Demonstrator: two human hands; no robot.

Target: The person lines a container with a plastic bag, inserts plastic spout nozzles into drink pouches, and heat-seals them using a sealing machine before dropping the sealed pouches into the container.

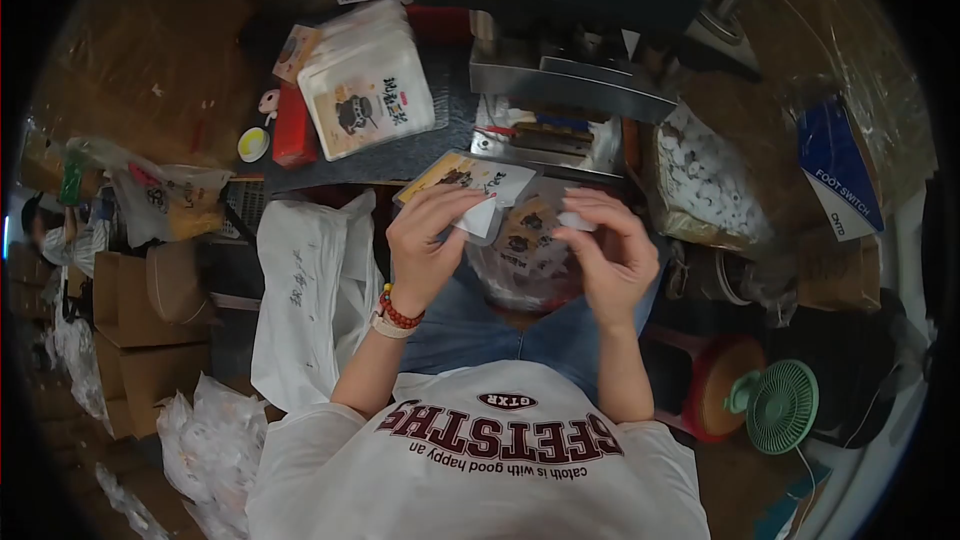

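My left hand (430, 238) grips a printed plastic package (468, 176), which is tilted below the front edge of the dark work surface. To its right, the fingers of my right hand (612, 250) pinch a small whitish piece (574, 220). Between and below my hands, a clear plastic bag with printed packages (525, 240) lies over my lap. A stack of similar printed packages (362, 105) stands on the work surface (450, 120) at the upper left, beside a red box (293, 127).
A metal press (570, 75) stands ahead. Right of it are a box of small white pieces (700, 180) and a blue foot switch box (838, 175). A green fan (782, 406) is at lower right, white sacks (312, 290) at left. A person (60, 240) is at far left.
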